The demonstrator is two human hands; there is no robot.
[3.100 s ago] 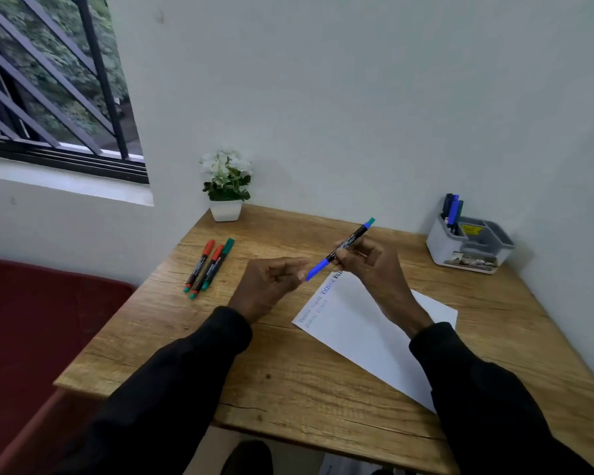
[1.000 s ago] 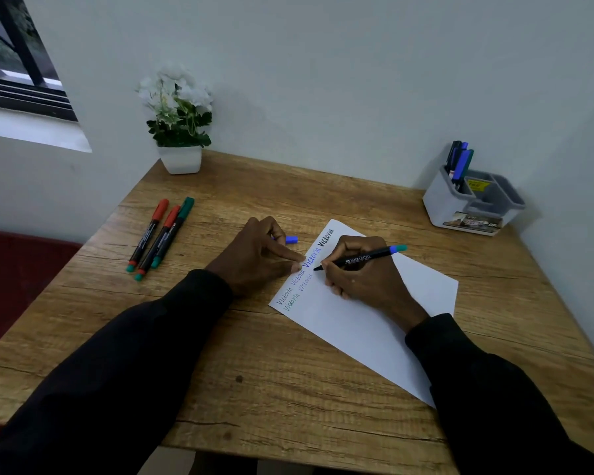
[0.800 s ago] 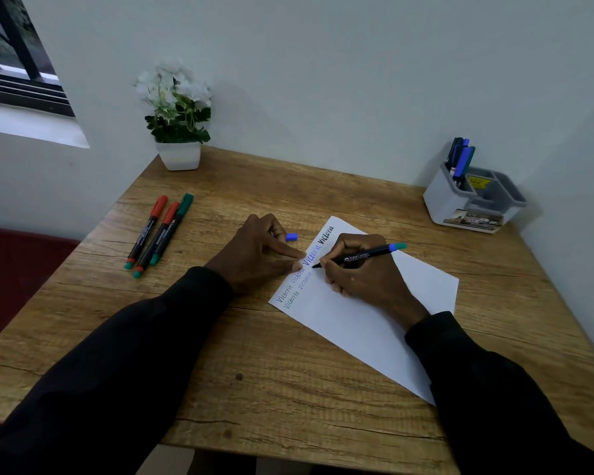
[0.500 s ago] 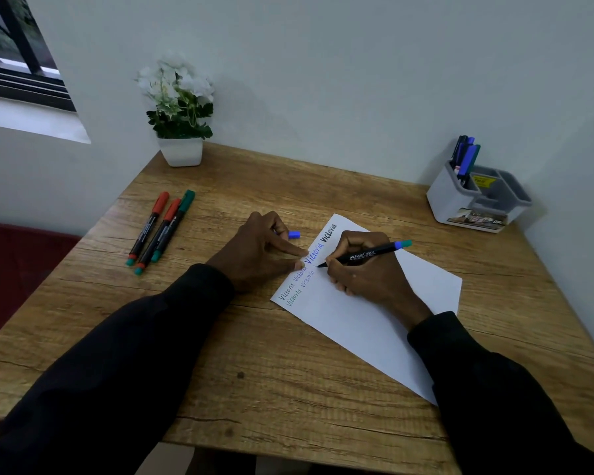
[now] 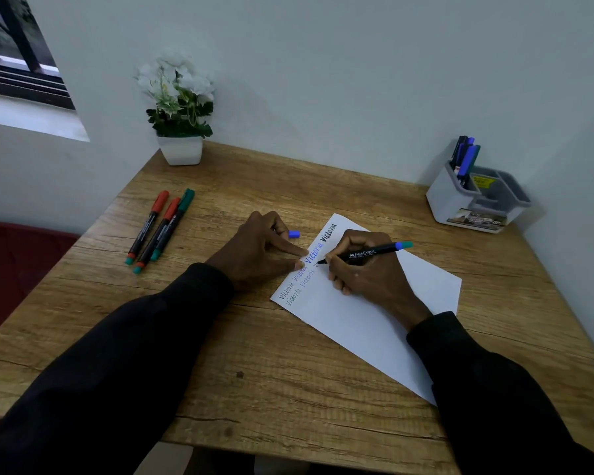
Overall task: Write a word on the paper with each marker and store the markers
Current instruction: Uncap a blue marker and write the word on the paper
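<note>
White paper [image 5: 374, 320] mid-desk already has several words; right hand [image 5: 367, 275] pinches the marker [image 5: 367, 252], tip down, writing, while left hand [image 5: 258, 255] pins the edge, curled round the cap [image 5: 294, 234]. Unused, I'd guess: three markers [image 5: 158, 231] at 10 o'clock; organizer [image 5: 474, 204] at 2.

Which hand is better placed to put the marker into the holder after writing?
Right hand: it grips the marker, and the holder stands on its side; the left hand holds the blue cap.

White paper [image 5: 374, 323] w/ black, blue & green words, black marker [image 5: 367, 252] w/ blue-teal end, blue cap [image 5: 294, 234], 2 red-capped markers [image 5: 147, 228], 1 green-capped marker [image 5: 172, 226], wood-grain table [image 5: 288, 389], grey organizer [image 5: 460, 204].
</note>
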